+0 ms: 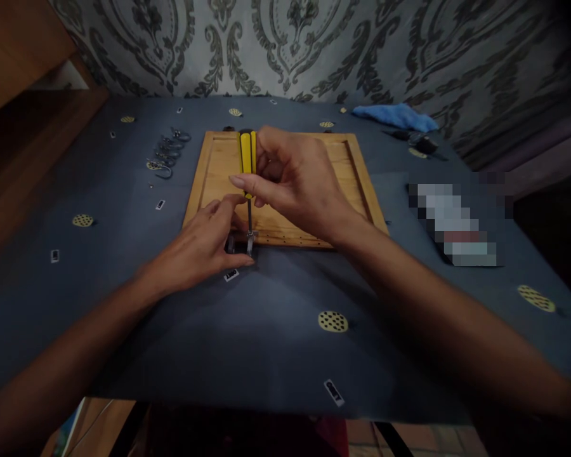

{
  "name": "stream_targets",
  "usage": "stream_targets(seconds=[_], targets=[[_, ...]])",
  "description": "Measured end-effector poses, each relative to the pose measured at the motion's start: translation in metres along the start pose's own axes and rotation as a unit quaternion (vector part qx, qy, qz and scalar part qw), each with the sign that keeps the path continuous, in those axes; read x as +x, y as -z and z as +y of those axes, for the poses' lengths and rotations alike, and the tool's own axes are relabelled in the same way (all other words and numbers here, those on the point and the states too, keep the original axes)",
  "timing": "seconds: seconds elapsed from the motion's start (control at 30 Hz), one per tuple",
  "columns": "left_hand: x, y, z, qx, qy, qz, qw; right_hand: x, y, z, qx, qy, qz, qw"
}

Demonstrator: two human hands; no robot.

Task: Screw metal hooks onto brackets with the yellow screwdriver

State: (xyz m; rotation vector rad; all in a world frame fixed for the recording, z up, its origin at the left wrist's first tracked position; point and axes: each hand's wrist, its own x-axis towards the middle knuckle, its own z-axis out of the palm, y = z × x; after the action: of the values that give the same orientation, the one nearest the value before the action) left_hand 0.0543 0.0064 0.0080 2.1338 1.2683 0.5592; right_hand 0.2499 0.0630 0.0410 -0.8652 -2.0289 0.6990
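My right hand (295, 178) is closed round the yellow and black handle of a screwdriver (246, 158), which stands upright with its tip down on a small metal hook (250, 244). That hook sits at the near edge of a wooden board (285, 236) with a raised rim and a row of small holes. My left hand (209, 238) holds the hook between thumb and fingers at the board's near left corner. The screw under the tip is too small to make out.
Several metal hooks (169, 149) lie in a row left of the board. A blue cloth (397, 117) and a dark tool (421, 143) lie at the back right of the table (276, 355). A blurred-out object (457, 222) is on the right.
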Motion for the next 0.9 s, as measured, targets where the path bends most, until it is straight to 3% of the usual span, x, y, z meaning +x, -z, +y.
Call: stream_targets(seconds=[0.33,0.53,0.9], targets=[[-0.001,0.0,0.0,0.002,0.007,0.0,1.0,-0.006,-0.003,0.004,0.033,0.001,0.005,0.999],[0.0,-0.003,-0.004,0.006,-0.001,0.009,1.0,-0.029,0.003,-0.014,0.036,0.006,0.133,0.99],[0.0,0.001,0.0,0.004,-0.002,0.0,1.0,-0.037,0.001,-0.007,0.032,-0.006,0.097,0.995]])
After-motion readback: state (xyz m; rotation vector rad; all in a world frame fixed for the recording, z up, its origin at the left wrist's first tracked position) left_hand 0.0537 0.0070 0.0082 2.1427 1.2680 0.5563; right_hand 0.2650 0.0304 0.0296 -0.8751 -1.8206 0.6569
